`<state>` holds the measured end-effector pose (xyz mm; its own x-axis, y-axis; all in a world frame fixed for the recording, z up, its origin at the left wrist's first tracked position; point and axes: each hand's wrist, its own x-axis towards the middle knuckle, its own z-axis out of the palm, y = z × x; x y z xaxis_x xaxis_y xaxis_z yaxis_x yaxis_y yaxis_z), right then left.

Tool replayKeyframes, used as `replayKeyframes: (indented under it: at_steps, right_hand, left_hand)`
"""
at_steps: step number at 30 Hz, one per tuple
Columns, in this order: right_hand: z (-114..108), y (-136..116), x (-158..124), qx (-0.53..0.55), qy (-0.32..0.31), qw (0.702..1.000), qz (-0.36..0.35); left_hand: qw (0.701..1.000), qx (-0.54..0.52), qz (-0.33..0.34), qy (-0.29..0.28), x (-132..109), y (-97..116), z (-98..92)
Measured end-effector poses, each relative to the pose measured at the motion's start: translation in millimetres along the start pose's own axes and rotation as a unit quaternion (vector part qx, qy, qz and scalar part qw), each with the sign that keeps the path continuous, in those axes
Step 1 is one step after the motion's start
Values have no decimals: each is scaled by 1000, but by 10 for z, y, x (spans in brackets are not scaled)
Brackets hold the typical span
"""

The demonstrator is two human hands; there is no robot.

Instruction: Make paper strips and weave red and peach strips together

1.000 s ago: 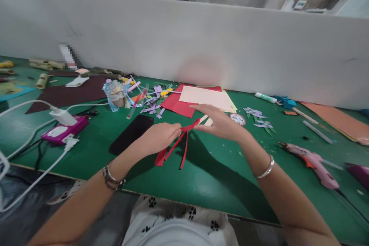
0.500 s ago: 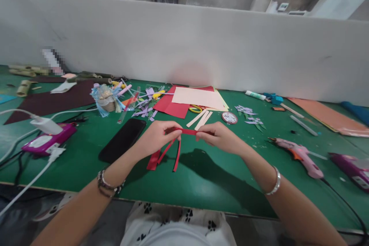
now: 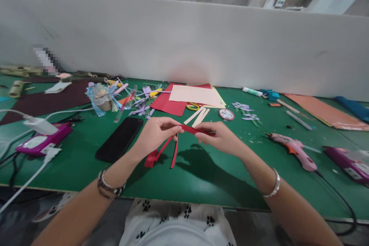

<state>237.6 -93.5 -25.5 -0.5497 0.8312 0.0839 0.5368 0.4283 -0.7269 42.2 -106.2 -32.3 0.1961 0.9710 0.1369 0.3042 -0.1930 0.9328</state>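
Between my two hands a red paper strip (image 3: 188,128) is held level above the green table (image 3: 184,184). My left hand (image 3: 158,132) is closed, pinching its left end between thumb and fingers. The right end lies in the closed fingers of my right hand (image 3: 217,136), and a bit of red shows past the thumb. Below my left hand are other red strips (image 3: 174,153), one wider than the rest. Just beyond my hands lie pale cream strips (image 3: 198,117). A black phone (image 3: 119,139) rests left of my left hand.
At the back lie red paper (image 3: 168,102), a pale sheet (image 3: 196,95) and yellow-handled scissors (image 3: 192,106). A pink glue gun (image 3: 294,150) is on the right, a purple power strip (image 3: 44,140) with white cables on the left. A grey partition (image 3: 184,42) stands behind.
My right hand has slid along the strip, so its end now shows past my right thumb. The strip has tilted slightly. The whole view has shifted a little.
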Motion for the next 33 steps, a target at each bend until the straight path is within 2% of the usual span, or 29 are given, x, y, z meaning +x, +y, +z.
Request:
replayKeyframes:
  at_steps: [6, 12, 19, 27, 33]
  right_hand:
    - [71, -69, 51, -7, 32, 999, -31]
    - [47, -65, 28, 28, -3, 999, -18]
    - [15, -37, 10, 41, 0, 999, 6]
    - [-116, 85, -92, 78, 55, 992, 87]
    - [-170, 179, -146, 108, 107, 981, 120]
  left_hand:
    - [1000, -8, -3, 2, 0, 11, 63]
    - [999, -41, -11, 5, 8, 34, 81]
    - [999, -42, -17, -7, 36, 22, 80]
    - [995, -49, -53, 64, 42, 25, 28]
    - [992, -56, -64, 96, 92, -45, 23]
